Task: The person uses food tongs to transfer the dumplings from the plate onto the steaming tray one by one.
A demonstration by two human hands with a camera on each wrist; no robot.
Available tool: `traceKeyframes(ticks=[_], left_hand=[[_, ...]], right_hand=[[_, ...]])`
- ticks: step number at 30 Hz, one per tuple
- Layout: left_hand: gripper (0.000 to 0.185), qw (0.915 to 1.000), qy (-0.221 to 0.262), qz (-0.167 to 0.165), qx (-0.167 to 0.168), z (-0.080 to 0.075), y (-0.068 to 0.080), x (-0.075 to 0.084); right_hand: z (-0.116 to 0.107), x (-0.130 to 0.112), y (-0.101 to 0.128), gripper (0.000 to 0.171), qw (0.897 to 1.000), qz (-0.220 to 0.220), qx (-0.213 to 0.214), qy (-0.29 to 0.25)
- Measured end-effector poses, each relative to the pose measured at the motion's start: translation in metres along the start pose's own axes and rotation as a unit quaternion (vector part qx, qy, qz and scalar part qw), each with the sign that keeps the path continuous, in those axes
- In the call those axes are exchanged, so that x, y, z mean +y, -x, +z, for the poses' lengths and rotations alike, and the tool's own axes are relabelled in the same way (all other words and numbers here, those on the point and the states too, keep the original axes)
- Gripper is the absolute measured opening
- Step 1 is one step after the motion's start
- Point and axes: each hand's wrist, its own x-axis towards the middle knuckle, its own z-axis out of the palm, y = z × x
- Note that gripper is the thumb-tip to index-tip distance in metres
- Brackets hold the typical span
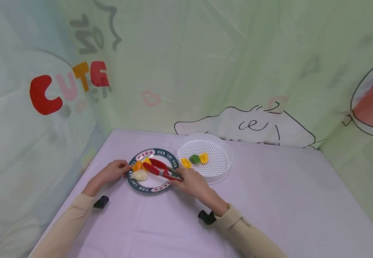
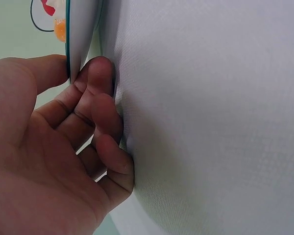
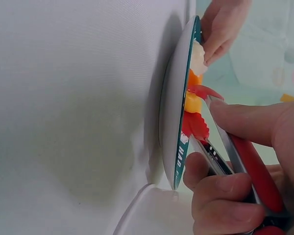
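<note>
Tongs: red, tips on yellow piece on plate
Right hand: fingers curled round tongs
Left hand: pinches plate rim

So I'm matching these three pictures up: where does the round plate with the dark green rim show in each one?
Head: plate low and left of centre on the lilac table, between both hands.
Left wrist: only its thin rim shows, top left, pinched by the left hand.
Right wrist: edge-on, plate runs vertically at centre.
Shared landmark: the orange food piece on the plate.
</note>
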Motion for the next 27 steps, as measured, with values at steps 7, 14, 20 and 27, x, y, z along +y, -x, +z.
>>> traceKeyframes(ticks=[7, 14, 20, 27], left_hand=[[0.027, 1.0, -0.004, 0.002, 0.002, 0.004, -0.002, -0.003], [0.027, 0.9999, -0.006, 0.006, 0.007, 0.004, -0.003, -0.005], [0.028, 0.9998, -0.012, 0.01, 0.01, 0.003, -0.002, -0.004], [0.028, 0.9999, -0.011, 0.011, 0.006, 0.002, 0.002, 0.001]], right_hand=[[-0.006, 0.003, 0.006, 0.053, 1.0, -0.002, 0.007, -0.005], [-0.024, 0.012, 0.017, 0.054, 0.999, 0.021, 0.028, -0.007], [-0.039, 0.027, 0.028, 0.056, 0.998, 0.035, 0.059, -0.01], [-0.061, 0.047, 0.041, 0.056, 0.996, 0.056, 0.062, -0.011]])
